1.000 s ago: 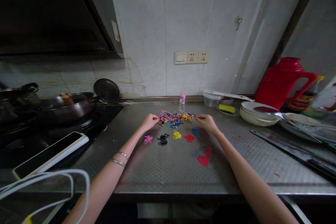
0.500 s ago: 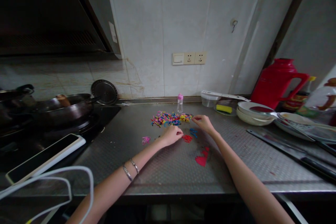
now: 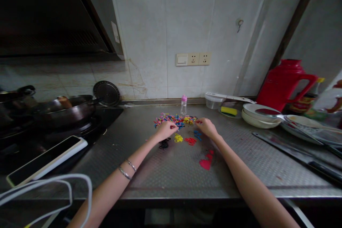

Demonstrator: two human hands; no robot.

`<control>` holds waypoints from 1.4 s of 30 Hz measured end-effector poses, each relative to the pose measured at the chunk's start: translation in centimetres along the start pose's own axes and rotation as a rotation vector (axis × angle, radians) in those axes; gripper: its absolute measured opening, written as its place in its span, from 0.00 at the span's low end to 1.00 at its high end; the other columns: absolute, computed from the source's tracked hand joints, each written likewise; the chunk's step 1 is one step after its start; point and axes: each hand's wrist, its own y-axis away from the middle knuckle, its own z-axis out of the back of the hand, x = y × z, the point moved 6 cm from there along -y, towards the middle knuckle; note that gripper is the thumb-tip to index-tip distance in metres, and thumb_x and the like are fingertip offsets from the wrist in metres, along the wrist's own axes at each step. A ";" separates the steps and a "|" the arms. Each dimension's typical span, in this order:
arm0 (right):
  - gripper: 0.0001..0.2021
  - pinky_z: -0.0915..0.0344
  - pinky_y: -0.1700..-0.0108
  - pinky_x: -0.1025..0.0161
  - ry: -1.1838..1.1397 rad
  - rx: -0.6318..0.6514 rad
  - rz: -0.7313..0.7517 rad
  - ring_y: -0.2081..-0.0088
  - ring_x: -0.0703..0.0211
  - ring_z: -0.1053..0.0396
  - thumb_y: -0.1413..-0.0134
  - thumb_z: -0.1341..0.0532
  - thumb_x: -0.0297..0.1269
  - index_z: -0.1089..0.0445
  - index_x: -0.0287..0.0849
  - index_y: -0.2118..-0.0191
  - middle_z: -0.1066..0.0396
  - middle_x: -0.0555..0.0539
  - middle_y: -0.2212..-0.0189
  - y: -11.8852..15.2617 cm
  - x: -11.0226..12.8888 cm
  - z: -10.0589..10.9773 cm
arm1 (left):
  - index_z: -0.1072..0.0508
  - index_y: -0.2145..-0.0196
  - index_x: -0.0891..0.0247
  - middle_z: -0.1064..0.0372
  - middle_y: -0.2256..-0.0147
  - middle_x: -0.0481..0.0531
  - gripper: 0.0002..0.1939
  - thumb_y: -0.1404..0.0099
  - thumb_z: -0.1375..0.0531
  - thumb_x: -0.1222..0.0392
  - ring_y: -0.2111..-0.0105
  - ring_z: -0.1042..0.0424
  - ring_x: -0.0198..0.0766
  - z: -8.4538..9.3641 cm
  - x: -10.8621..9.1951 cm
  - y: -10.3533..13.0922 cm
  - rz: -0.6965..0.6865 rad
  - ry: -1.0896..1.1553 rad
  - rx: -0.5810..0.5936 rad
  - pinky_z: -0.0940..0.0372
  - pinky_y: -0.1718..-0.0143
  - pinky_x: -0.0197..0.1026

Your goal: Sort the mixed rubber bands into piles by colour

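Small bands of many colours lie in a mixed pile (image 3: pixel 173 119) on the metal counter. My left hand (image 3: pixel 167 130) is at the pile's front edge, fingers pinched; what they hold is too small to name. At the pile's right end my right hand (image 3: pixel 206 127) has its fingertips together beside the yellow bands, its contents also unclear. Nearer me are single-colour heaps: black (image 3: pixel 164 144), yellow (image 3: pixel 178 138), red (image 3: pixel 190 141) and blue (image 3: pixel 197 135). Red heart-shaped pieces (image 3: pixel 205 163) lie in front of my right hand.
Behind the pile stands a small pink-capped bottle (image 3: pixel 183 106). On the right are a plastic tub (image 3: pixel 212 102), a yellow sponge (image 3: pixel 228 111), stacked bowls (image 3: pixel 259 119), a knife (image 3: pixel 283 149) and a red flask (image 3: pixel 283 85). A white-edged device (image 3: pixel 48 160) and pans (image 3: pixel 72 112) are left.
My left hand has moved left and back, from beside the red heap to the mixed pile, uncovering the yellow and black heaps. My right hand has barely shifted.
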 end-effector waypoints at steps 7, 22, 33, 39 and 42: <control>0.13 0.40 0.63 0.66 0.102 -0.016 -0.001 0.59 0.55 0.35 0.49 0.46 0.42 0.27 0.44 0.63 0.29 0.43 0.65 -0.1 0.6 -0.9 | 0.24 0.71 0.69 0.27 0.74 0.54 0.18 0.44 0.47 0.53 0.74 0.34 0.36 3.6 6.1 -0.4 0.166 0.063 -0.124 0.44 0.72 0.35; 0.11 0.40 0.66 0.66 0.131 -0.032 -0.025 0.60 0.55 0.35 0.49 0.45 0.41 0.27 0.45 0.67 0.30 0.44 0.65 -0.1 1.0 -1.6 | 0.24 0.72 0.71 0.29 0.77 0.53 0.21 0.46 0.47 0.50 0.76 0.36 0.35 5.4 10.4 0.4 0.293 0.062 -0.172 0.48 0.77 0.34; 0.20 0.39 0.71 0.66 -0.475 -0.183 -0.082 0.71 0.57 0.31 0.55 0.44 0.50 0.25 0.37 0.67 0.26 0.44 0.72 -1.7 -0.7 0.0 | 0.24 0.73 0.71 0.30 0.78 0.52 0.18 0.46 0.46 0.52 0.77 0.36 0.35 6.1 10.2 0.8 0.338 0.086 -0.182 0.47 0.75 0.34; 0.26 0.39 0.74 0.67 -0.639 -0.177 -0.103 0.71 0.56 0.31 0.60 0.42 0.55 0.25 0.34 0.65 0.26 0.41 0.70 -1.4 -0.2 0.9 | 0.24 0.74 0.70 0.31 0.80 0.51 0.18 0.47 0.46 0.51 0.78 0.37 0.34 5.9 11.6 0.8 0.321 0.096 -0.192 0.48 0.76 0.34; 0.24 0.38 0.73 0.66 -0.635 -0.155 -0.088 0.71 0.56 0.31 0.58 0.42 0.53 0.25 0.34 0.66 0.26 0.41 0.70 -1.1 0.4 0.8 | 0.24 0.74 0.70 0.32 0.81 0.50 0.19 0.47 0.46 0.50 0.79 0.37 0.33 5.7 12.2 0.8 0.326 0.084 -0.190 0.48 0.76 0.34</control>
